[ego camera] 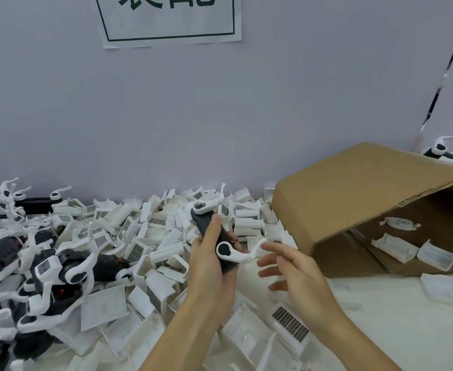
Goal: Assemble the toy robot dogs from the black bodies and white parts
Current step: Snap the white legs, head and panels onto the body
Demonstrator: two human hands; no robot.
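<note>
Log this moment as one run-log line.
left hand: grips black body with white legs | right hand: open beside it, holding nothing | white parts pile: behind | cardboard box: tipped, right

View count: one, head-worn, wide-angle.
Vantage: above the near edge of the table (pixel 380 330), close over it.
Facing: forward and down, towards the wall (pixel 220 116) behind the table.
Nearness: forearms enter from the bottom edge; left hand (pixel 209 263) and right hand (pixel 295 271) sit near mid-frame above the table.
Coverage: pile of white parts (pixel 153 236) across the table's left; cardboard box (pixel 353 196) on its right; paper sign (pixel 169 20) on the wall, cut by the top edge.
Distortion: edges bow outward.
</note>
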